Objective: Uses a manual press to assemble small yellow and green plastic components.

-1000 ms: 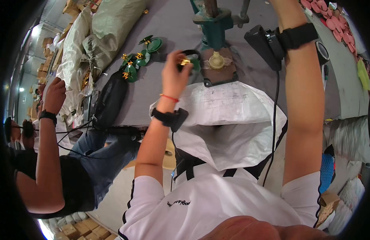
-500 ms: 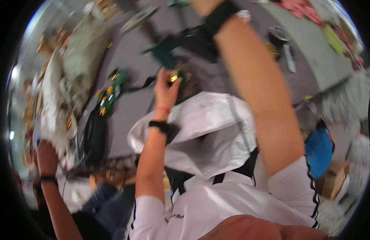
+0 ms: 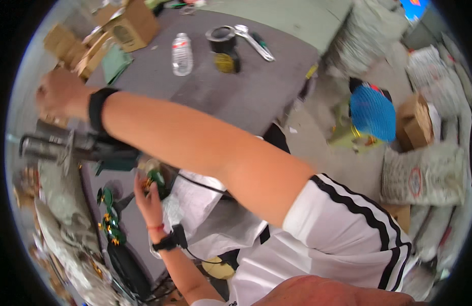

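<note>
My left hand (image 3: 149, 204) has its thumb and fingers around a small green piece with gold-coloured parts (image 3: 155, 178), at the foot of a dark metal machine (image 3: 85, 153) on the bench. My right arm stretches leftward across the view. Beyond the machine, my right hand (image 3: 62, 94) is closed in a blurred fist; whatever is inside it is hidden. Several similar green and gold pieces (image 3: 111, 219) lie in a row left of my left hand, beside a long black object (image 3: 128, 270). A white sack (image 3: 195, 204) is spread between the bench and my body.
On the grey bench (image 3: 205, 99) stand a clear plastic bottle (image 3: 182, 55), a dark tape roll (image 3: 221, 35), a yellow roll (image 3: 226, 62) and an adjustable wrench (image 3: 254, 43). Cardboard boxes (image 3: 129, 28) sit at the far left. A blue woven item (image 3: 372, 112) and filled sacks (image 3: 424, 173) are at right.
The view has swung to the right, so the bench and both hands appear further left. My right hand, out of frame before, now shows at the left. My left hand stays at the green piece.
</note>
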Tool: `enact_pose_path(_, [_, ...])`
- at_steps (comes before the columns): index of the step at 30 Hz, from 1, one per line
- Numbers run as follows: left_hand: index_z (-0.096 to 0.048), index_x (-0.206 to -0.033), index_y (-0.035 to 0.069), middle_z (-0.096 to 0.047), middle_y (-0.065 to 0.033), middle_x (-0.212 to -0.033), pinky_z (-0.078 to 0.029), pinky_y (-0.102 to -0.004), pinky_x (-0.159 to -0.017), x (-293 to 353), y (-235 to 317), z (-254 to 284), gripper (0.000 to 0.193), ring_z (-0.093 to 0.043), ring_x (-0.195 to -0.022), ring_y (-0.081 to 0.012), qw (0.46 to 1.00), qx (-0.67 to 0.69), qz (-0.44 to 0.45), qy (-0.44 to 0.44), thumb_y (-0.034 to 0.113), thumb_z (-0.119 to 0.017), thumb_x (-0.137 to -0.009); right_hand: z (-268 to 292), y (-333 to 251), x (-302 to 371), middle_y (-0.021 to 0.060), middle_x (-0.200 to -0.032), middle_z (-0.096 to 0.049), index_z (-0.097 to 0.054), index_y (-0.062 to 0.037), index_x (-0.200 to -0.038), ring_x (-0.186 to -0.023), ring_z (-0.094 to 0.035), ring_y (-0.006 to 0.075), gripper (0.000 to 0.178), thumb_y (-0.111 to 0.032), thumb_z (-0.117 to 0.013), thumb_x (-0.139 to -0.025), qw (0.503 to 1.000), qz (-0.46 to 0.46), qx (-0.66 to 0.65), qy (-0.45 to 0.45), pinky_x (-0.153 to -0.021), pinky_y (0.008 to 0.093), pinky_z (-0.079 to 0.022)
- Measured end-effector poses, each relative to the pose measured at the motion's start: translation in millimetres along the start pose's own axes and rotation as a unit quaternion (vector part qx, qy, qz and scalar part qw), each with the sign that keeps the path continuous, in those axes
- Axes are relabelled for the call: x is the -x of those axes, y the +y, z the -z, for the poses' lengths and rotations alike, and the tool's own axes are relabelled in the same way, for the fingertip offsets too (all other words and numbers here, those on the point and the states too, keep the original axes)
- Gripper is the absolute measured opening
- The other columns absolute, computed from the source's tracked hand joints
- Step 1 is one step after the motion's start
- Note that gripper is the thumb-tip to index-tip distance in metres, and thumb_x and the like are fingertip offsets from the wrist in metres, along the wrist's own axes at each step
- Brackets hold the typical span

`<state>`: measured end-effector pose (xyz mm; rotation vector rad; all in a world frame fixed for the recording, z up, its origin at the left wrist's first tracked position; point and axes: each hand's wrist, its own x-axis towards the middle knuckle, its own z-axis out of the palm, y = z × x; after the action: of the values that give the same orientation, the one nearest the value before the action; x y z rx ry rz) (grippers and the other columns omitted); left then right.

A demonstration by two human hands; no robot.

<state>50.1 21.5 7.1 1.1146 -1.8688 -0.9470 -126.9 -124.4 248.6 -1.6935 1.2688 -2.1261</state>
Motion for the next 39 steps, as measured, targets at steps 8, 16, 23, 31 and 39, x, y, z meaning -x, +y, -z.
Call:
enact_pose_path(8, [-0.041, -0.137, 0.001, -0.055, -0.0068, -0.111, -0.043, -0.0248, -0.082, 57.0, -8.0, 92.5, 0.049, -0.051, -0.094, -0.0136, 0.986, -0.035, 0.165, -0.008, 0.003, -0.057, -0.090, 19.3, -7.8, -3.0, 0.0250, -0.070, -0.063, -0.066, 0.0023, -0.068, -0.071, -0.063, 0.0422, 0.030, -0.023, -0.050, -0.073, 1.000, -0.010, 0.014, -0.018, -0.073, 0.0470, -0.051])
enact_pose_path(16, [-0.043, -0.134, 0.002, -0.060, -0.0094, -0.113, -0.045, -0.0280, -0.086, 15.9, 76.0, 47.2, 0.050, -0.057, -0.098, -0.0149, 0.988, -0.011, 0.078, 0.131, 0.011, -0.063, -0.089, -1.3, 26.9, -17.9, 0.0152, -0.061, -0.064, -0.069, -0.0058, -0.068, -0.059, -0.064, 0.0325, 0.038, -0.042, -0.060, -0.070, 0.999, 0.012, -0.029, -0.029, -0.059, 0.0439, -0.051])
enact_pose_path(23, [-0.047, -0.125, -0.002, -0.067, -0.0135, -0.103, -0.048, -0.0314, -0.085, -22.1, -2.4, -29.8, 0.058, -0.064, -0.092, -0.0214, 0.985, -0.081, -0.008, 0.152, 0.014, -0.074, -0.076, 27.7, -6.0, -11.1, 0.0245, -0.073, -0.062, -0.062, 0.0011, -0.081, -0.068, -0.063, 0.0393, 0.031, -0.027, -0.049, -0.086, 0.985, 0.169, -0.023, 0.008, -0.061, 0.0453, -0.050])
enact_pose_path(31, [-0.047, -0.125, -0.003, -0.065, -0.0181, -0.109, -0.048, -0.0343, -0.088, -33.9, -16.1, -44.1, 0.057, -0.062, -0.102, -0.0311, 0.982, -0.034, -0.029, 0.185, 0.015, -0.073, -0.078, 38.5, -18.2, -3.5, 0.0090, -0.063, -0.059, -0.057, 0.0024, -0.081, -0.050, -0.059, 0.0176, 0.035, -0.030, -0.048, -0.090, 0.970, -0.006, -0.175, -0.170, -0.048, 0.0307, -0.049])
enact_pose_path(39, [-0.049, -0.110, -0.005, -0.065, -0.0160, -0.102, -0.046, -0.0276, -0.085, -45.8, -19.0, -46.5, 0.042, -0.062, -0.097, -0.0203, 0.994, 0.042, -0.010, 0.101, 0.014, -0.072, -0.080, 51.8, -20.0, -8.4, 0.0107, -0.073, -0.060, -0.056, 0.0041, -0.091, -0.061, -0.061, 0.0177, 0.037, -0.033, -0.048, -0.093, 0.970, -0.071, -0.102, -0.210, -0.059, 0.0277, -0.052])
